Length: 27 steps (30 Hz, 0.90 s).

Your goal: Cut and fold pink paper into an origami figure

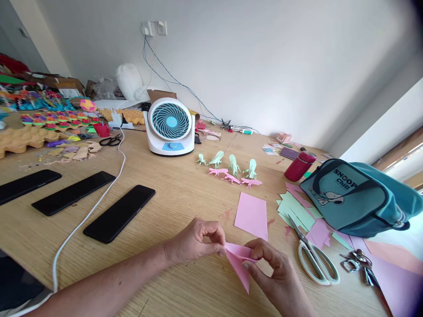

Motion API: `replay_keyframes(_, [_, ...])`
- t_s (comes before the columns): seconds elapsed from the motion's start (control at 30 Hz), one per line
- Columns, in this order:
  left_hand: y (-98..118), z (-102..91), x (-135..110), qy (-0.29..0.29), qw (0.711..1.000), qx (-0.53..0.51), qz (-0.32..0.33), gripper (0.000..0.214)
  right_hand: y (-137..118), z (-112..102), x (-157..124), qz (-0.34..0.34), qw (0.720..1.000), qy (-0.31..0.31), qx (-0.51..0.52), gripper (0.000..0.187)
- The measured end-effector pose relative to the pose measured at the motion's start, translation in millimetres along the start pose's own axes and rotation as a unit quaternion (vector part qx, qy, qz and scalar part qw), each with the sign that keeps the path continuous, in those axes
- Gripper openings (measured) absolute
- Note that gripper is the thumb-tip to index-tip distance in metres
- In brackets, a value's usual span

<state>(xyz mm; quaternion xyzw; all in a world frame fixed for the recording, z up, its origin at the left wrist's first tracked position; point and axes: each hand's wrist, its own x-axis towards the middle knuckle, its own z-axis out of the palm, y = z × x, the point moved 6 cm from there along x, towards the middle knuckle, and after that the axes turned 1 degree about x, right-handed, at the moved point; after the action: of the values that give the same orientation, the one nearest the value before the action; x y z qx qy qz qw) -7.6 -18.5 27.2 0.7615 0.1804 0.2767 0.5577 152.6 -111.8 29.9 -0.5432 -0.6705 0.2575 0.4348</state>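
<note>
A folded pink paper [240, 263] is held between both hands over the wooden table, one point hanging down toward me. My left hand [201, 240] pinches its left corner between thumb and fingers. On the other side, my right hand [269, 266] grips the right edge, thumb below and fingers behind. Just beyond lies a flat pink paper sheet [251, 215]. Farther back stand several folded green paper figures [233, 165], with pink paper figures [231, 177] in front of them. White-handled scissors [313, 259] lie to the right of my right hand.
Three black phones [119, 214] lie at left beside a white cable [89, 215]. A white-and-blue fan [171, 127] stands at the back. On the right are green paper pieces [295, 210], a teal bag [357, 193], a red bottle [300, 166] and keys [360, 262].
</note>
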Motion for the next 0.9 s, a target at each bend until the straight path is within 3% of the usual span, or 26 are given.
replay_keyframes(0.9, [2.0,-0.8,1.8,-0.002,1.0,0.012,0.006,0.017,-1.8,-3.8,-0.9,-0.007,1.0,0.011,-0.005,0.025])
